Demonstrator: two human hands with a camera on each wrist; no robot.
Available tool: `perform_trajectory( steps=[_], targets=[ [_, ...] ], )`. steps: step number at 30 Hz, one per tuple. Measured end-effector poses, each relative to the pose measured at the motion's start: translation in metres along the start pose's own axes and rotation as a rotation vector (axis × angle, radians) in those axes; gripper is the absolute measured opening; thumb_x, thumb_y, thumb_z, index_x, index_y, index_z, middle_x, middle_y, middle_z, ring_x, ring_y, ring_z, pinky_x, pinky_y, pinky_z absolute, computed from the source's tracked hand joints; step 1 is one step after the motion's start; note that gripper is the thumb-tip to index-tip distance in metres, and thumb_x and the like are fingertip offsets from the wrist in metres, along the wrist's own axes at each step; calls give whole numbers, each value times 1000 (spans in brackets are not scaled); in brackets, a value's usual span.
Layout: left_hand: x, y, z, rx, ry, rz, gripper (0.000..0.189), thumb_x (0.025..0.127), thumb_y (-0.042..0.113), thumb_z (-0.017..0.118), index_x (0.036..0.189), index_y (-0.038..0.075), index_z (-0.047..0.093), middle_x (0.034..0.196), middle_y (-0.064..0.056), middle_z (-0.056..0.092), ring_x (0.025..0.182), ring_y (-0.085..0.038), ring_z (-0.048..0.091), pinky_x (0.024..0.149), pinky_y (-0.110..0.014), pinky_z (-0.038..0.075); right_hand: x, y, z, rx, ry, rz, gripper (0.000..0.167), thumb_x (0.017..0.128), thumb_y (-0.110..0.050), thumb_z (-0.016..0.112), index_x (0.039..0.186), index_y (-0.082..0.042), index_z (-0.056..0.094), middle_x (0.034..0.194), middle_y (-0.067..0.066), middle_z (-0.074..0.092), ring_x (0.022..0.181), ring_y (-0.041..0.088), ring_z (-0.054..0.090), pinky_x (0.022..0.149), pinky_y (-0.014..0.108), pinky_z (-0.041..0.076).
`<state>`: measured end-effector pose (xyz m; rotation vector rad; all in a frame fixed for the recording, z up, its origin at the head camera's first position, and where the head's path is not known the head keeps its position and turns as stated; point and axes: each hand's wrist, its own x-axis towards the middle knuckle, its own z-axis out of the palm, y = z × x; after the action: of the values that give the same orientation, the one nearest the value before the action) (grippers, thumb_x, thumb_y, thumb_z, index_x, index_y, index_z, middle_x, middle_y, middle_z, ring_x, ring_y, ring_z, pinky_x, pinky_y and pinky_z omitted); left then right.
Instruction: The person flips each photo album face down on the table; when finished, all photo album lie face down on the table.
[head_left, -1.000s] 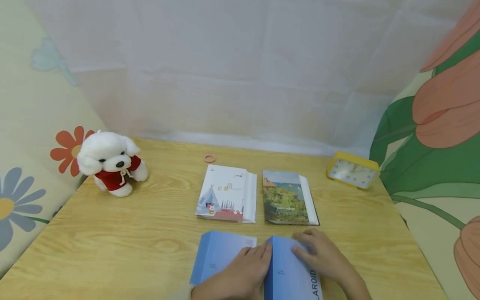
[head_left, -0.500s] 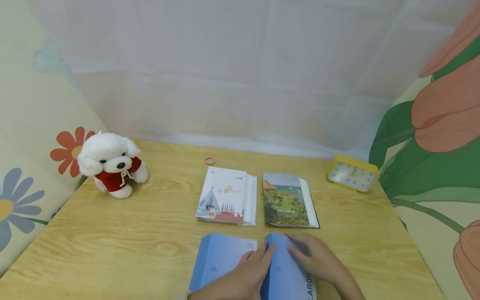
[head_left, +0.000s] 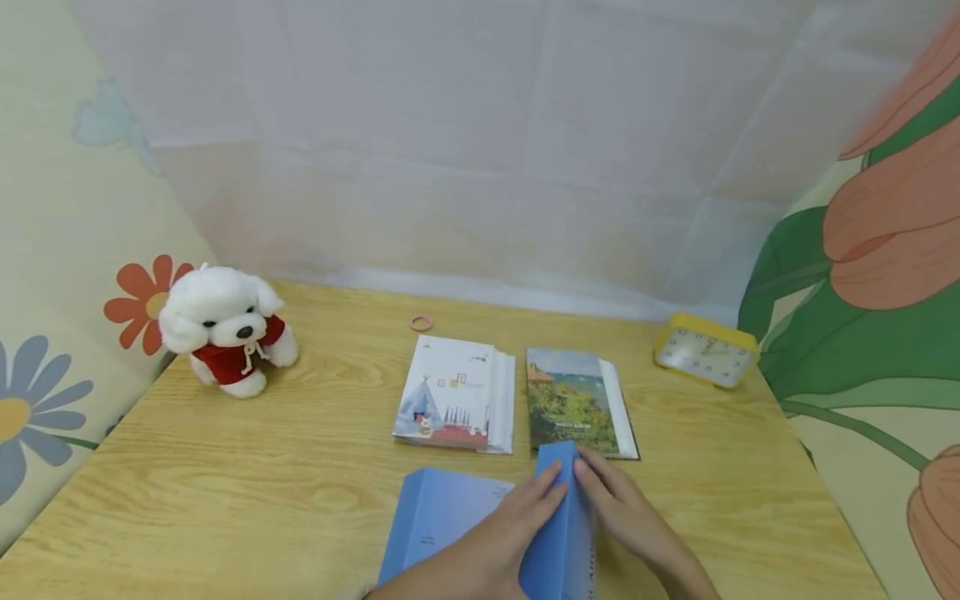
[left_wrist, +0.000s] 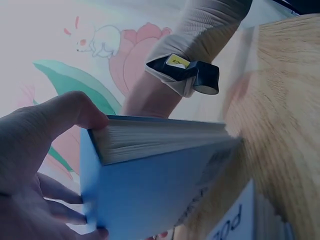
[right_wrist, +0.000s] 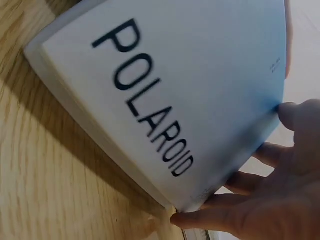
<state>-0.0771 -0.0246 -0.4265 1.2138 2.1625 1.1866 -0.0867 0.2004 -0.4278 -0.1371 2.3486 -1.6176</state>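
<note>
While the left hand (head_left: pixel 512 527) and right hand (head_left: pixel 628 518) flank a thick blue rectangular book (head_left: pixel 559 542), their fingers grip it.

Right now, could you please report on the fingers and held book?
Left fingers, right fingers: gripping blue book. Held tilted. Possibly in the way: second blue book, left.

A pale wood-grain table (head_left: pixel 262 467) spreads toward six o'clock. A creased white sheet (head_left: pixel 405 142) hangs at twelve, between a daisy-patterned covering (head_left: pixel 45 208) at nine and a pink-flowered covering (head_left: pixel 892 225) at three. The light is soft.
</note>
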Motion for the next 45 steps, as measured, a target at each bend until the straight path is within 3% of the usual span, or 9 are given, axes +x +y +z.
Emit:
perform_trajectory(
  steps=[7, 14, 17, 21, 24, 29, 32, 39, 45],
  targets=[
    [0, 36, -7, 206, 2, 49, 90, 81, 39, 81, 152, 4, 39, 164, -17, 13, 147, -44, 13, 109, -53, 36, -3, -4, -6, 216, -59, 71, 76, 106, -49, 36, 152, 10, 24, 154, 32, 27, 139, 45, 33, 108, 56, 36],
    [3, 29, 2, 257, 23, 81, 84, 85, 45, 77, 152, 8, 41, 165, -13, 13, 146, -44, 16, 107, -53, 39, -2, -2, -11, 247, -92, 27, 65, 107, -43, 39, 148, 7, 36, 144, 24, 45, 130, 37, 48, 101, 49, 46],
    [6, -2, 18, 58, 48, 36, 101, 82, 47, 79, 159, 16, 22, 166, -8, -4, 148, -39, 12, 106, -45, 42, -2, -3, -11, 231, -85, 19, 64, 107, -42, 41, 147, 7, 37, 141, 25, 47, 125, 36, 53, 97, 46, 50],
    [12, -45, 43, -550, 73, -110, 118, 79, 43, 82, 157, 40, -6, 165, -3, -11, 147, -31, 22, 104, -38, 44, -3, -7, -9, 162, 8, 21, 56, 106, -38, 47, 141, 6, 47, 128, 22, 58, 111, 33, 62, 87, 42, 56],
    [13, -48, 49, -741, 51, -113, 118, 80, 56, 76, 154, 42, -14, 165, -3, -10, 148, -27, 17, 113, -45, 33, -3, -14, -6, 54, 123, -8, 40, 104, -29, 54, 132, -1, 59, 119, 16, 64, 107, 30, 63, 83, 41, 56],
    [6, -24, 43, -444, 46, 2, 121, 81, 67, 64, 158, 18, -16, 164, -17, -7, 148, -26, 10, 117, -36, 23, -8, -25, 3, -90, 206, -61, 36, 99, -22, 63, 134, -12, 60, 136, 13, 58, 125, 38, 53, 96, 54, 48],
    [5, -19, 43, -326, 78, -1, 116, 85, 62, 64, 158, 19, -15, 164, -16, 1, 146, -22, 19, 116, -32, 25, -11, -26, 6, -114, 194, -73, 45, 97, -26, 67, 139, -16, 56, 144, 13, 50, 132, 40, 45, 103, 61, 39],
    [10, -9, 38, -66, 91, -249, 128, 73, 52, 85, 160, 10, 0, 160, -25, 18, 139, -38, 35, 104, -49, 43, -11, -10, -14, -3, 32, -148, 50, 102, -25, 59, 149, -15, 45, 156, 18, 32, 140, 48, 28, 103, 66, 35],
    [23, -6, 42, 88, 40, -397, 125, 72, 68, 77, 161, 17, 7, 157, -31, 21, 140, -47, 30, 102, -63, 38, -16, -1, -33, -23, 11, -129, 50, 105, -17, 51, 152, -8, 38, 160, 20, 22, 145, 46, 16, 110, 68, 19]
  ],
)
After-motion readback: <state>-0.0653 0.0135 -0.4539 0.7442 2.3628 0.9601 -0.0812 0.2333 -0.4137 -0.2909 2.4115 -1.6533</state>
